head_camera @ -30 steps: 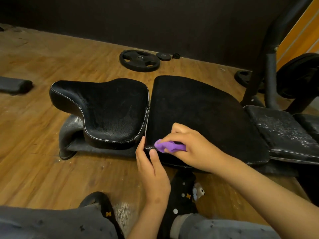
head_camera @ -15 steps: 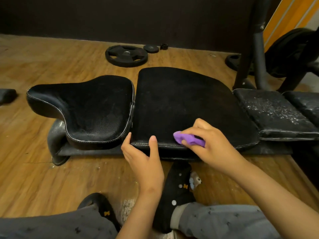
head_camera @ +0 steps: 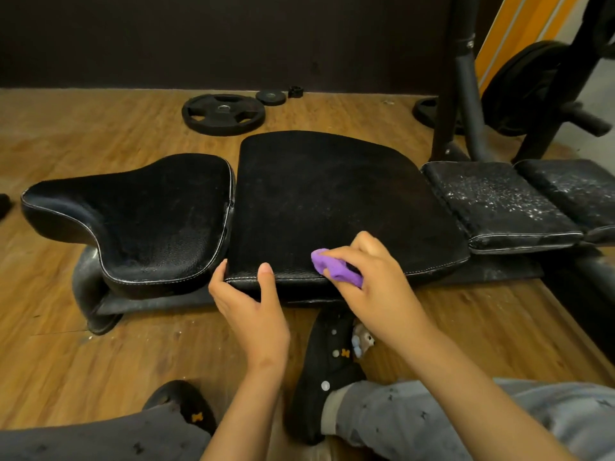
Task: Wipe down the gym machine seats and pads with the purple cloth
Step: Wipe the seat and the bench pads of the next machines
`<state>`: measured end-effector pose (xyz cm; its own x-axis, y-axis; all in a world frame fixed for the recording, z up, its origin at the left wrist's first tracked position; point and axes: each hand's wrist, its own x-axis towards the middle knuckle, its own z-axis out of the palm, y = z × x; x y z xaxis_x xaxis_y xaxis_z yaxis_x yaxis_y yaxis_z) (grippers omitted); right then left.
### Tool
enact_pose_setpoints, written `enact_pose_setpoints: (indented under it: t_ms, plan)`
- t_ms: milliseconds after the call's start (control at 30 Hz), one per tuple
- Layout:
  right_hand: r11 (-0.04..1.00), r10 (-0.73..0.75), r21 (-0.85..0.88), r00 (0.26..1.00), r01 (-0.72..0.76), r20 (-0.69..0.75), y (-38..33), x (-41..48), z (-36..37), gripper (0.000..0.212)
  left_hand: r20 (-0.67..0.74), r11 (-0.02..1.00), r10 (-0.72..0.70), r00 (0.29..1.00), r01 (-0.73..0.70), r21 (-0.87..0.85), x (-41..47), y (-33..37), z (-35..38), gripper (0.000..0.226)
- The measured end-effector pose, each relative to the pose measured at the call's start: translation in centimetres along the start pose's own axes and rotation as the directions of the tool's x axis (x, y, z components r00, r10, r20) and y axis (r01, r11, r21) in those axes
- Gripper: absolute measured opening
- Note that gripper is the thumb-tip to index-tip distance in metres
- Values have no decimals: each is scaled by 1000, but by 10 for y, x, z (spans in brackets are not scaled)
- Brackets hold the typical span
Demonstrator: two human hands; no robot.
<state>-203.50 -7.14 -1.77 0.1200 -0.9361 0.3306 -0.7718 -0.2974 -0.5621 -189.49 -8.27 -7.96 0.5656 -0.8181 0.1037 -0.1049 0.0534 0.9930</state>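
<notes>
A wide black back pad [head_camera: 326,201] lies flat, low over the wooden floor, in the middle of the view. To its left sits a black saddle-shaped seat [head_camera: 149,214]. My right hand [head_camera: 376,287] grips the bunched purple cloth [head_camera: 332,267] and presses it on the pad's near edge. My left hand [head_camera: 253,307] holds the pad's near left corner, thumb on top and fingers round the side. Two smaller cracked, flaking pads [head_camera: 499,201] continue the bench to the right.
A large weight plate [head_camera: 223,113] and a small one [head_camera: 271,97] lie on the floor behind the bench. Black machine uprights [head_camera: 466,94] and a loaded plate rack [head_camera: 532,88] stand at the right. My legs and dark slippers [head_camera: 329,371] are in front of the bench.
My right hand has slid the purple cloth rightward along the pad's near edge. My left hand has settled its grip on the pad's near left corner. The view has shifted to the right.
</notes>
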Motion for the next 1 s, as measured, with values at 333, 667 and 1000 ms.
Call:
enact_pose_setpoints:
  t_ms: [333, 667, 1000]
  plan:
    - [980, 200, 44, 956, -195, -215, 64, -25, -41, 18, 56, 1000, -17, 998, 17, 4, 1, 4, -7, 56]
    - [881, 424, -81, 854, -466, -300, 134, -4, -82, 13, 122, 998, -65, 990, 62, 29, 2, 10, -14, 61]
    - [810, 553, 377, 799, -449, -236, 109, 38, -99, 8, 102, 925, 225, 969, -245, 291, 9, 28, -19, 59]
